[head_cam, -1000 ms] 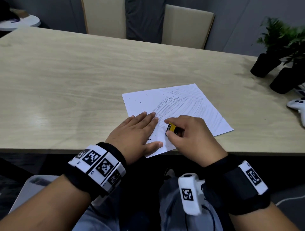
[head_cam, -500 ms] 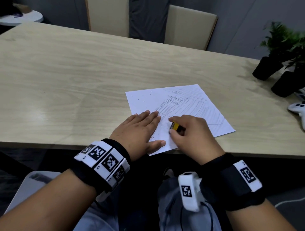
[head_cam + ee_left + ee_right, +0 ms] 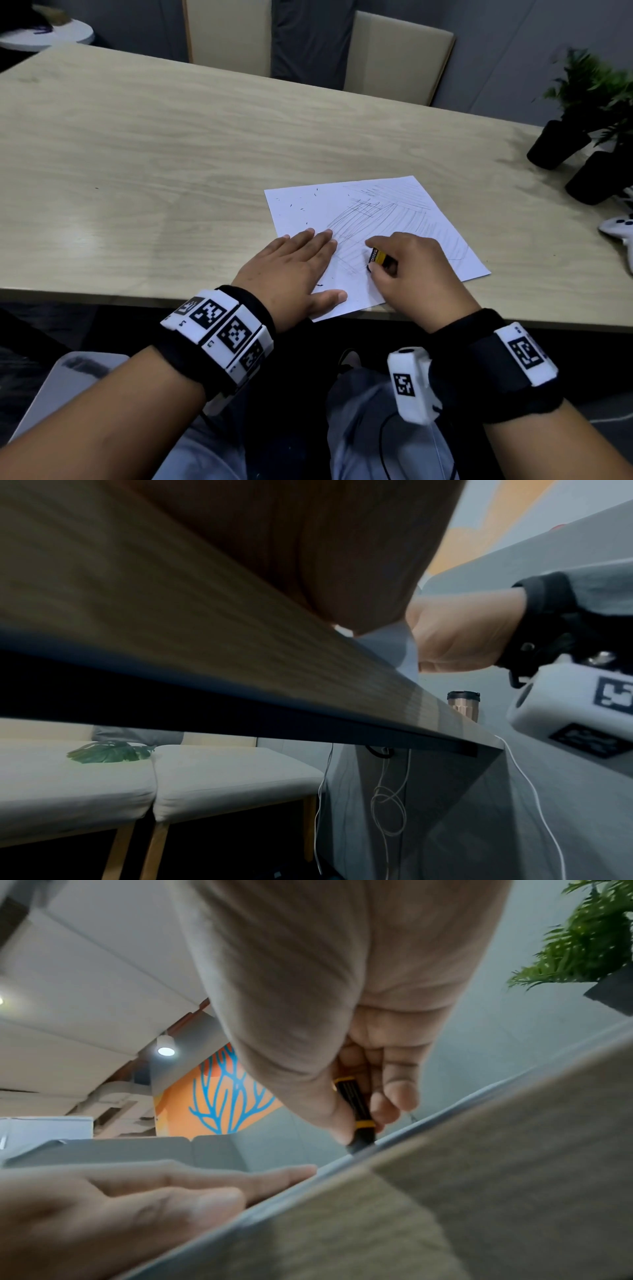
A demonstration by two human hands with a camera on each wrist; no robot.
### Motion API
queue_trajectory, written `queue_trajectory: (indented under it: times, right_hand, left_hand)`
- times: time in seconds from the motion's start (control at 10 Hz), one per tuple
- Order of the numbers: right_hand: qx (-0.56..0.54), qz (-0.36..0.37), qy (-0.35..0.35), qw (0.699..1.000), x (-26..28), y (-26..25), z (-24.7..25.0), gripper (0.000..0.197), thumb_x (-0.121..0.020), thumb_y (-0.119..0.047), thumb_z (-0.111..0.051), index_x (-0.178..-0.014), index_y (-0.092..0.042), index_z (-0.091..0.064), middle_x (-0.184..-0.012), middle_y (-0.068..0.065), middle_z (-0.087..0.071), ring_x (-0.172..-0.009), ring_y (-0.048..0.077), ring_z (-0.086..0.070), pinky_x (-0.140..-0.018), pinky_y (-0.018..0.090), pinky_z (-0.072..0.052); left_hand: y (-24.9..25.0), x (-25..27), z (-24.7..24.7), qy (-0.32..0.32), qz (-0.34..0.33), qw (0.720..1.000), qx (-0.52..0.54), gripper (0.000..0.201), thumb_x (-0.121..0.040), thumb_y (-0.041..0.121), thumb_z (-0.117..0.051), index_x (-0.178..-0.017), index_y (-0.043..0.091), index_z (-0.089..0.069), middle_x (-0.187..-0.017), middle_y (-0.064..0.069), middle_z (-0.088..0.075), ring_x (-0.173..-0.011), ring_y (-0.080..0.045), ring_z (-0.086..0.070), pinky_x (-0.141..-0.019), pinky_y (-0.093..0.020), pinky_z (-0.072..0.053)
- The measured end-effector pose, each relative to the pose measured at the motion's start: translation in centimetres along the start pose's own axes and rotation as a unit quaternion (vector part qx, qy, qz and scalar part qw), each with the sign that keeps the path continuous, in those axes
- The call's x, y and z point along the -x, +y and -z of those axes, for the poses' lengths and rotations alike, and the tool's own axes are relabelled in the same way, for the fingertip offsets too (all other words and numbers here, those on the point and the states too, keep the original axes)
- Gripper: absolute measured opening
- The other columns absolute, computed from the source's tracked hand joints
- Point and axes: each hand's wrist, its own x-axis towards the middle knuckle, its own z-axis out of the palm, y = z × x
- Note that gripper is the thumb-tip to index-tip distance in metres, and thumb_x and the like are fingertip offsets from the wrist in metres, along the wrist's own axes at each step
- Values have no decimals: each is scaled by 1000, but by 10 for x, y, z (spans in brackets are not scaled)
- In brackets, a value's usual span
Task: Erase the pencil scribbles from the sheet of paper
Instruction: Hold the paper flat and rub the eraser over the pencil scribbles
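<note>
- The right hand [image 3: 416, 270] covers most of the eraser [image 3: 376, 256]; only its yellow-and-black sleeve end peeks out.
- The print on that sleeve is too small to read.
- The sheet of paper [image 3: 346, 209] is hidden at its near-left part under the left hand [image 3: 291, 270].
- Right of the sheet of paper, the white game controller [image 3: 621, 231] is cut off by the edge.
- Left wrist view: the left hand [image 3: 325, 547] is a blurred dark mass, fingers out of sight.
</note>
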Motion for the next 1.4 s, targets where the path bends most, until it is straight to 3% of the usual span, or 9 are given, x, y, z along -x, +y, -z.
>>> queue_trajectory:
  times: [0.2,0.4,0.5,0.6,0.7,0.8,1.1,1.3,1.4]
  right_hand:
    - [-60,108,-53,991,7,-20,-8,33,-83,-3,-59,-113,-14,-69,-89,3,-63,-84,21,-59,-76,31,-46]
    - [-27,53,-39,997,2,15,6,35,-85,-1,-60,-115,-17,-69,-91,-1,-63,-91,19,-60,-78,22,-41]
    - [-83,108,-15,991,6,-3,-3,35,-81,0,-59,-112,-14,-70,-86,1,-64,-78,13,-56,-74,17,-41]
    - [-89,144,-16,985,13,-15,-11,37,-78,-3,-55,-111,-13,-69,-84,3,-63,-74,17,-58,-71,26,-48]
    - [-66,123,-22,990,14,-2,-7,36,-81,0,-57,-112,-12,-68,-86,3,-63,-83,25,-61,-74,35,-50]
    - [-34,88,-27,995,12,13,0,35,-82,0,-61,-113,-16,-68,-87,0,-63,-89,24,-58,-79,36,-48]
    - [-17,137,31,990,20,-3,-12,36,-73,-6,-57,-101,-23,-71,-77,-8,-64,-75,21,-49,-63,40,-48]
    - [24,74,47,996,16,27,-1,39,-71,-1,-67,-99,-28,-72,-77,-11,-65,-77,18,-47,-69,42,-47]
    - [-5,77,59,995,12,18,-3,37,-72,-5,-62,-101,-26,-72,-78,-10,-64,-79,20,-48,-70,42,-47]
  left_hand:
    - [0,1,-1,10,1,1000,3,79,-95,66,-29,-157,27,2,-162,14,13,-148,-6,12,-117,-26,8]
    - [0,0,0,6,1,1000,2,79,-95,66,-29,-157,27,4,-162,14,13,-149,-6,12,-117,-27,8]
    - [0,1,-1,9,1,1000,3,79,-95,66,-28,-157,28,3,-162,14,13,-148,-6,12,-117,-27,8]
    - [1,1,-1,11,2,1000,3,79,-94,67,-28,-157,28,1,-162,14,12,-149,-6,12,-117,-27,8]
    - [0,1,-1,7,2,1000,3,79,-95,66,-29,-157,28,3,-162,14,13,-148,-6,13,-117,-27,8]
    - [0,0,-1,7,1,1000,3,79,-95,66,-29,-157,28,3,-162,15,13,-148,-6,13,-117,-27,8]
    - [0,0,-2,7,0,1000,-4,80,-94,67,-28,-157,27,3,-163,13,12,-149,-7,12,-118,-28,6]
    - [0,0,0,5,-1,1000,-5,79,-95,65,-28,-157,27,3,-163,13,11,-149,-8,11,-119,-29,5]
    - [-1,0,0,6,-2,1000,-5,79,-95,66,-27,-157,27,3,-163,13,12,-149,-8,11,-118,-29,5]
